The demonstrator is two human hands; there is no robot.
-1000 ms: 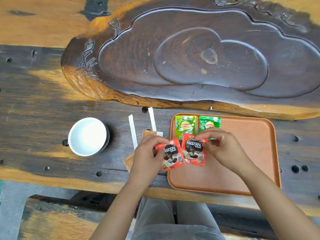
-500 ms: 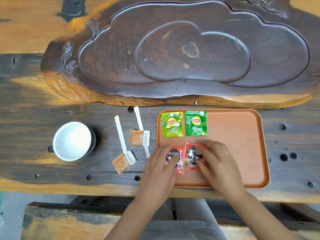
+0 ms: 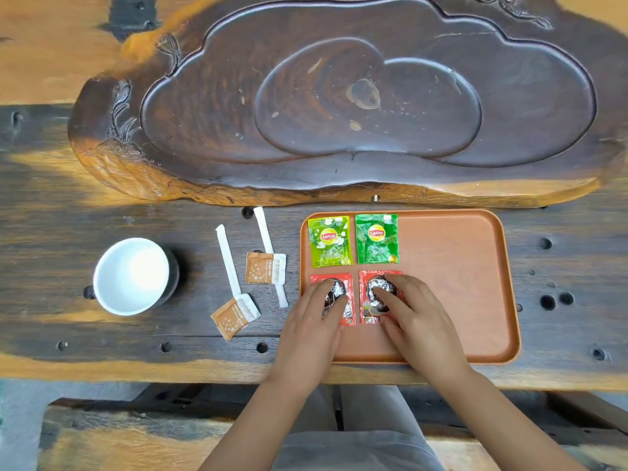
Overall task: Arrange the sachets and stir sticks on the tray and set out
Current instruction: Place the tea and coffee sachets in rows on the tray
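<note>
An orange tray (image 3: 448,266) lies on the wooden table. Two green Lipton sachets (image 3: 329,241) (image 3: 376,239) sit side by side at its far left corner. Below them lie two red Nescafe sachets (image 3: 347,307) (image 3: 366,312), flat on the tray. My left hand (image 3: 311,324) rests its fingertips on the left red sachet, and my right hand (image 3: 416,317) presses flat fingers on the right one. Two brown sugar sachets (image 3: 265,268) (image 3: 234,316) and two white wrapped stir sticks (image 3: 228,260) (image 3: 268,246) lie on the table left of the tray.
A white cup (image 3: 131,275) stands at the left. A large carved dark wooden tea board (image 3: 339,96) fills the far side behind the tray. The table's front edge (image 3: 170,368) runs just under my wrists. The tray's right half is bare.
The two red sachets went from held up in my fingers to lying flat on the tray under the green ones. Both hands moved down onto them. The camera view shifted left.
</note>
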